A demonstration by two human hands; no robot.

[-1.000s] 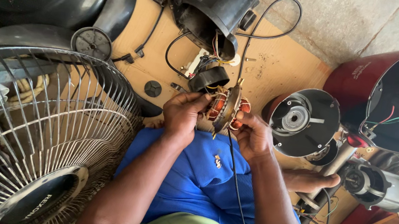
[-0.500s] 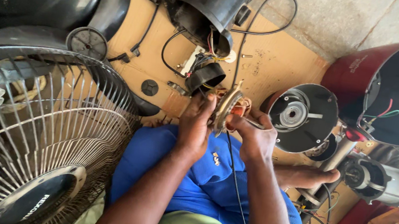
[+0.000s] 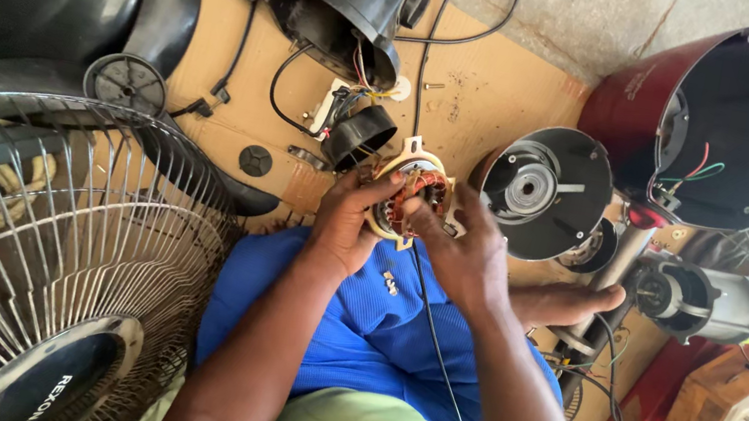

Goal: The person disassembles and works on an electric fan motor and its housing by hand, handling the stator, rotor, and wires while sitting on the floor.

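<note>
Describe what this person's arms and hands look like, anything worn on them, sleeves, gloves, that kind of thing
Both arms are bare along all of their visible length, with no sleeves in view. The left hand and the right hand are bare too: no gloves, and no watch, ring or bracelet shows on the visible sides. The nails are short. Whether there are sleeves higher up, near the shoulders, cannot be told, since those lie outside the picture.

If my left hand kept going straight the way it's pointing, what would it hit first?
The left hand points up and right, already on the motor stator. Beyond that, probably the small black cap, though depth is unclear.
</note>
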